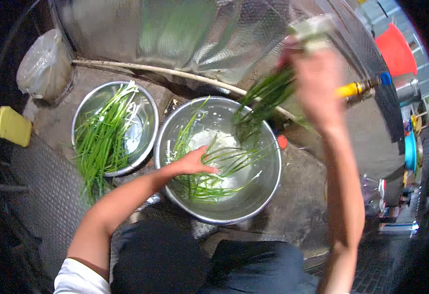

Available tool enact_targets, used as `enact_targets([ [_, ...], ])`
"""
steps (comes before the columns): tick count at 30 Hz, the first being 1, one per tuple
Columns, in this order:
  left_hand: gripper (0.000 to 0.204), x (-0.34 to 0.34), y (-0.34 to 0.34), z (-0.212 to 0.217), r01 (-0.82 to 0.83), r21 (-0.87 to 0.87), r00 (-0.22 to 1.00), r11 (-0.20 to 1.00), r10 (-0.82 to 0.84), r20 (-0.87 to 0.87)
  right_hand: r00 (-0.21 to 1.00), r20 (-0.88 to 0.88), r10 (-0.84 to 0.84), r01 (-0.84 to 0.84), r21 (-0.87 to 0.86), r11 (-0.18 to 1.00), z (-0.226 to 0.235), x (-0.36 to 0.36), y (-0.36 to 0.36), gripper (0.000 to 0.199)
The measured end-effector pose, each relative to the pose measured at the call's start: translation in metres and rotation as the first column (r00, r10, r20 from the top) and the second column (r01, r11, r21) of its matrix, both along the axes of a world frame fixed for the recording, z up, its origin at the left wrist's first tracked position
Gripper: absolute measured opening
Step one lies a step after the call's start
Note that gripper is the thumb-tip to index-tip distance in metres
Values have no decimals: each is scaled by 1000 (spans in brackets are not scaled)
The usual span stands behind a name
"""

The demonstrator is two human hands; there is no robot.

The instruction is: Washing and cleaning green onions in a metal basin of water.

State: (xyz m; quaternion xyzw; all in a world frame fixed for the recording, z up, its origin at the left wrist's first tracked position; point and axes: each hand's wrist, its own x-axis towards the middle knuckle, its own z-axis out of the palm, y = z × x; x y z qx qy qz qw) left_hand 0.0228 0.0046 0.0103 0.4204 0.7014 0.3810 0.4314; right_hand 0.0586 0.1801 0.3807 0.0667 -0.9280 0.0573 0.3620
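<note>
- Your left hand (193,163) lies flat and loosely open in the big round steel bowl (261,196), fingers stretched toward 3 o'clock, resting on the wet green onions (209,183) without closing round any that you can see.
- That bowl is smooth, shiny metal with a rolled rim; water pools pale at its middle, and the long thin stalks lie scattered across it.
- Your right hand (315,81) is raised at 1 o'clock from the bowl, closed round a bunch of green onions (263,100) whose leaves hang down toward 7 o'clock, tips over the bowl's far rim.
- The raised hand is blurred, so the fingers and the white ends of the bunch are hard to make out.
- At 9 o'clock from the big bowl, just beside it, sits a smaller steel bowl (146,105) heaped with more stalks (101,142), which spill over its near rim onto the ridged metal floor plate.
- Behind both bowls a pale pipe (141,68) runs along a crinkled silvery sheet wall (190,34).
- At 10 o'clock stands a bin lined with clear plastic (45,66); a yellow plastic can (12,126) lies below it.
- A yellow-handled tap (356,89) shows at 3 o'clock from your raised hand, partly hidden by your wrist.
- Your knees in dark cloth fill the lower edge, cut off.
</note>
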Motion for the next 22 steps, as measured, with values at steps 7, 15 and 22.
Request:
enact_targets([
  [7, 114, -30, -7, 65, -262, 221, 899, 939, 321, -298, 976, 205, 76, 73, -632, 771, -43, -21, -4, 25],
  [15, 42, -32, 36, 169, -277, 598, 946, 752, 323, 32, 944, 205, 259, 20, -818, 575, -21, -16, -28, 25],
  [22, 23, -23, 30, 121, -241, 489, 967, 838, 161, 199, 985, 130, 114, 44, -826, 562, 21, -2, -22, 23],
])
